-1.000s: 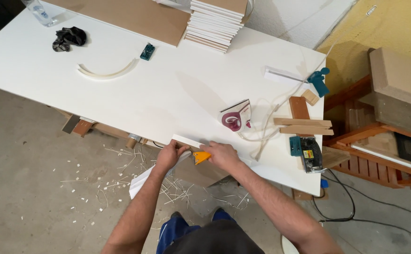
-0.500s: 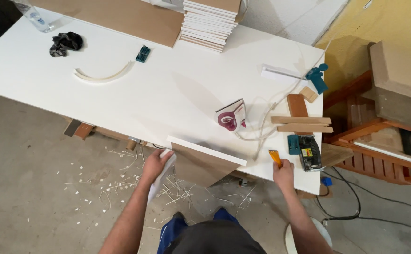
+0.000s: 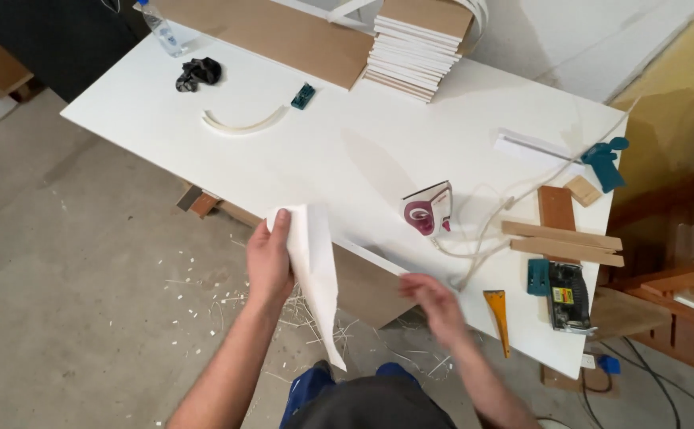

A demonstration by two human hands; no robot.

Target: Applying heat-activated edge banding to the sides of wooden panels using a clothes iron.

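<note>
- We see the left hand (image 3: 269, 258) clamped on the white panel (image 3: 315, 278), tilted on edge off the white table's (image 3: 347, 151) near edge
- The right hand (image 3: 434, 302), blurred, fingers loosely apart, hovers beside the panel's far end, near the orange tool (image 3: 498, 318) on that table

Right hand (image 3: 434, 306) motion-blurred, fingers indistinct; grip impossible to tell. Left hand (image 3: 270, 258) partly hidden behind white panel (image 3: 315, 274), fingertips wrapped over its top edge. Bottle (image 3: 160, 30) cut off by the top edge. Board stack (image 3: 418, 48) cropped at the top too. Table (image 3: 347, 151) underside and legs hidden. Body cut off at the bottom edge.
</note>
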